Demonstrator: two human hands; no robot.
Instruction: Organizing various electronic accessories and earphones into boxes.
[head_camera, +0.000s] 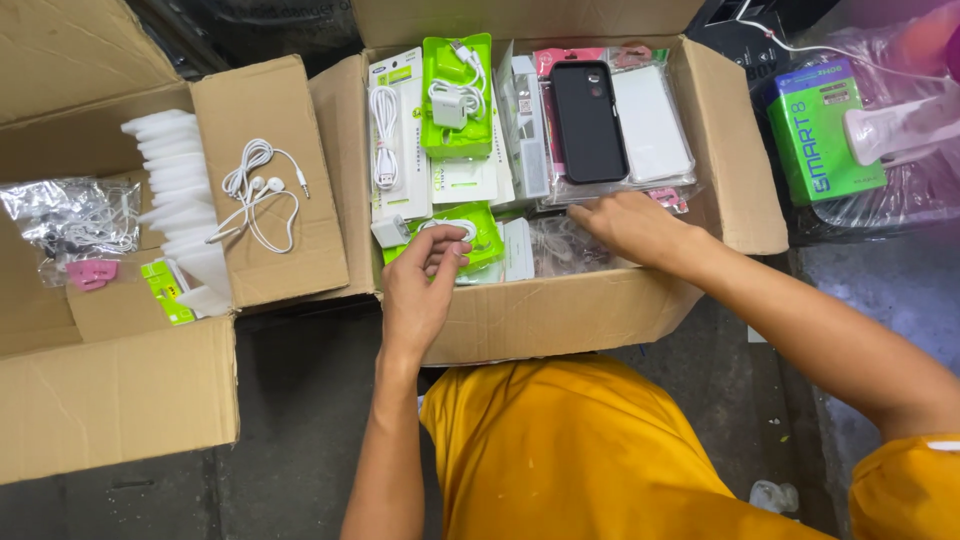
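To your left, white earphones lie on a cardboard flap; to your far right sits a green box on plastic wrap.

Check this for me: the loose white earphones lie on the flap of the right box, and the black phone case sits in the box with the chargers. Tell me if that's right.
One error: the earphones lie on a flap of the left box, not the right one. The head view shows it. The black phone case does sit in the box with the chargers.
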